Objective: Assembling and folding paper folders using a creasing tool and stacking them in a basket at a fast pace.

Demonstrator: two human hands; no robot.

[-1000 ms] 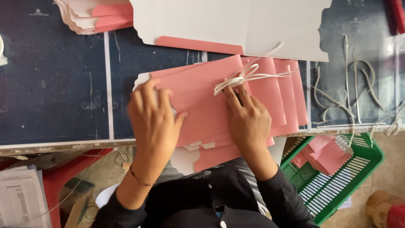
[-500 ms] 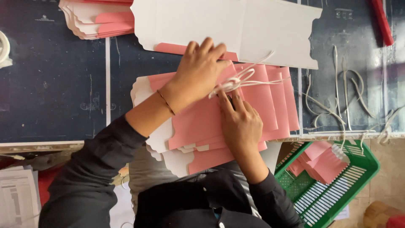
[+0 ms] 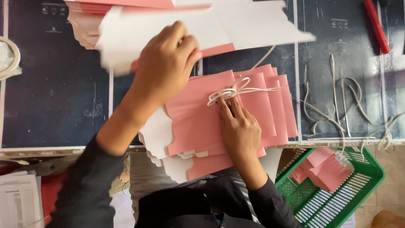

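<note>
A fanned stack of flat pink paper bags [image 3: 198, 122] lies at the near edge of the dark worktable [image 3: 50, 93]. My right hand [image 3: 238, 126] presses on top of it, fingertips beside white cord handles [image 3: 230, 92]. My left hand [image 3: 166, 63] reaches across to the far side and grips a large flat white-and-pink sheet [image 3: 236, 25], lifted and blurred with motion. Under that sheet sits another pile of pink and white sheets [image 3: 86, 29] at the table's far left.
Loose white cords [image 3: 337, 97] lie on the table at the right. A red tool [image 3: 376, 25] rests at the far right. A green plastic basket [image 3: 363, 185] with folded pink pieces stands below the table edge. Printed papers [image 3: 19, 202] lie at lower left.
My left hand left the pink stack, reached to the far side and took hold of the white-and-pink sheet, which is now lifted. My right hand stayed pressed on the stack.
</note>
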